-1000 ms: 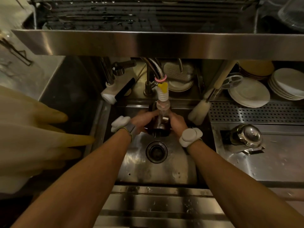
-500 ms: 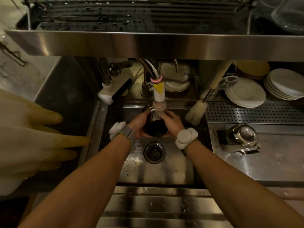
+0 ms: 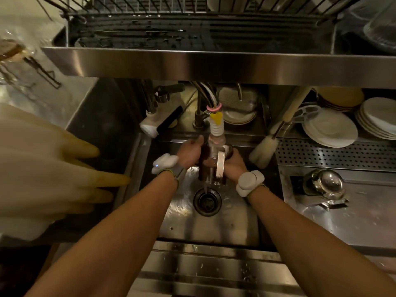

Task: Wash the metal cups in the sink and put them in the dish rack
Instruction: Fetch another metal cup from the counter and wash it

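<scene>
Where the stainless steel sink (image 3: 233, 224) sits under a steel shelf, a dish rack (image 3: 192, 24) stands above and stacked plates (image 3: 331, 127) lie at right. Rubber gloves (image 3: 53, 172) are cut off at left. The metal cup (image 3: 212, 166), dark and wet with a bright handle, is held under the faucet nozzle (image 3: 216, 130) above the drain (image 3: 207, 201), its rim hidden. The left hand (image 3: 190, 154) and right hand (image 3: 233, 165) both clasp it.

Bare forearms, white wrist devices (image 3: 249, 182)
</scene>
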A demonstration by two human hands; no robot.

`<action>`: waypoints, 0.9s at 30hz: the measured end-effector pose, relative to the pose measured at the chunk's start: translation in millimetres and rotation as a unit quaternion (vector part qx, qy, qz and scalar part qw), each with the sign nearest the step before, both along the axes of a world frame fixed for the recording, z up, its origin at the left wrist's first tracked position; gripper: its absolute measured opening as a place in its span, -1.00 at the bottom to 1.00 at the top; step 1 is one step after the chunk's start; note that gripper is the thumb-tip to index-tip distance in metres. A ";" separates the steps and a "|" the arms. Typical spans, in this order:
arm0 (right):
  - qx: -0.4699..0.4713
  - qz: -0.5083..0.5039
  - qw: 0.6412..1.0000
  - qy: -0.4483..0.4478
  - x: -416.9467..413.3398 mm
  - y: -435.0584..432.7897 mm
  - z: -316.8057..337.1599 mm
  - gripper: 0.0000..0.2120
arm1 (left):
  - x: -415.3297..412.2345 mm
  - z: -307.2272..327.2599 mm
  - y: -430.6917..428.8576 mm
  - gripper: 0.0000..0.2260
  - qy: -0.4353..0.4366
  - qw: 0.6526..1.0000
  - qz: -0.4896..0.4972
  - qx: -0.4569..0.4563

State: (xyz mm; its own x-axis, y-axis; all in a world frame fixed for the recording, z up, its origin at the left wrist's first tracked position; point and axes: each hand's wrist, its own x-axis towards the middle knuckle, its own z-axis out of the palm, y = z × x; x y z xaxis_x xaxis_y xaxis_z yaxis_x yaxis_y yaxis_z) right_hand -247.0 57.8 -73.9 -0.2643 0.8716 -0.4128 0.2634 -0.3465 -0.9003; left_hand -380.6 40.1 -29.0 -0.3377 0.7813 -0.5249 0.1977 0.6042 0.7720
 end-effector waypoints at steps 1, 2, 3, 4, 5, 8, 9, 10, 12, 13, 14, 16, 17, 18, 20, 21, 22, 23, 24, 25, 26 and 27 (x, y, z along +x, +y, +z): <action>0.007 0.001 1.000 -0.024 0.9 4.2 -11.4 -0.37 | -2.5 3.7 2.6 -0.62 0.098 0.995 0.004 0.030; 0.014 -0.002 0.999 -0.052 2.0 11.1 -25.9 -0.14 | -7.1 9.4 5.4 -0.66 0.161 0.985 0.016 0.056; 0.015 0.001 0.997 -0.075 4.4 19.2 -45.9 0.05 | -11.3 17.6 7.0 -0.67 0.200 0.976 0.025 0.080; 0.030 0.008 0.995 -0.098 4.9 22.0 -50.7 0.14 | -16.6 22.9 10.6 -0.65 0.234 0.966 0.030 0.103; 0.048 0.015 0.993 -0.102 7.1 22.8 -50.6 0.17 | -21.3 28.9 14.8 -0.61 0.273 0.954 0.019 0.122; 0.076 0.014 0.985 -0.157 5.4 -2.0 6.0 0.16 | -33.4 45.4 28.1 -0.53 0.387 0.914 -0.062 0.110; 0.085 0.020 0.984 -0.157 6.1 -4.5 9.0 0.14 | -36.6 49.7 33.7 -0.51 0.401 0.906 -0.089 0.105; 0.083 0.019 0.984 -0.157 7.4 -6.9 10.6 0.11 | -41.9 50.4 41.8 -0.47 0.402 0.904 -0.110 0.097; 0.080 0.010 0.985 -0.152 8.2 -9.5 7.7 0.03 | -51.2 51.3 56.3 -0.38 0.402 0.903 -0.125 0.086; 0.083 0.013 0.985 -0.148 8.9 -10.7 5.7 0.02 | -54.4 49.6 62.5 -0.34 0.405 0.900 -0.140 0.082; 0.087 0.018 0.985 -0.147 9.8 -12.3 5.0 0.04 | -57.7 46.1 68.9 -0.31 0.405 0.898 -0.157 0.073; 0.094 0.023 0.985 -0.144 10.9 -14.8 3.7 0.04 | -58.3 48.2 73.2 -0.33 0.396 0.902 -0.159 0.064; 0.096 0.024 0.986 -0.138 10.6 -15.5 4.1 0.04 | -59.1 48.7 76.3 -0.38 0.401 0.902 -0.148 0.063; 0.096 0.030 0.986 -0.136 10.4 -15.9 3.8 0.05 | -60.7 48.4 79.3 -0.44 0.415 0.897 -0.143 0.061; 0.104 0.039 0.985 -0.131 7.7 -17.4 4.0 0.08 | -59.5 50.1 83.3 -0.56 0.443 0.885 -0.133 0.051; 0.110 0.039 0.985 -0.129 6.7 -18.5 4.4 0.07 | -60.3 48.9 86.0 -0.58 0.450 0.881 -0.133 0.055; 0.114 0.040 0.985 -0.127 5.0 -20.6 5.4 0.06 | -62.2 48.0 86.4 -0.59 0.450 0.881 -0.134 0.058; 0.116 0.041 0.985 -0.123 3.1 -22.0 5.8 0.07 | -65.9 47.1 86.6 -0.58 0.451 0.878 -0.143 0.069; 0.118 0.040 0.985 -0.120 1.7 -23.1 6.1 0.09 | -70.3 46.5 86.4 -0.59 0.451 0.876 -0.152 0.082; 0.118 0.037 0.985 -0.119 2.0 -24.1 6.3 0.11 | -72.9 44.5 86.7 -0.60 0.448 0.875 -0.160 0.093; 0.118 0.034 0.986 -0.117 3.1 -24.5 7.1 0.11 | -73.0 43.6 85.8 -0.62 0.447 0.874 -0.160 0.099; 0.116 0.031 0.986 -0.114 4.6 -24.3 8.0 0.11 | -72.0 42.0 85.2 -0.64 0.451 0.873 -0.152 0.111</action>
State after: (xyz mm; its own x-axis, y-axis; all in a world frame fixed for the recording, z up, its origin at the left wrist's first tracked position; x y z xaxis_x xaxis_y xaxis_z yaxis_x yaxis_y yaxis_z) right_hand -242.4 33.5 -65.9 -0.2438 0.9347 -0.2588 0.4823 -0.1147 -0.8685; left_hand -452.6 125.2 13.0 -0.2954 0.9551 0.0225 0.9101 0.2741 0.3108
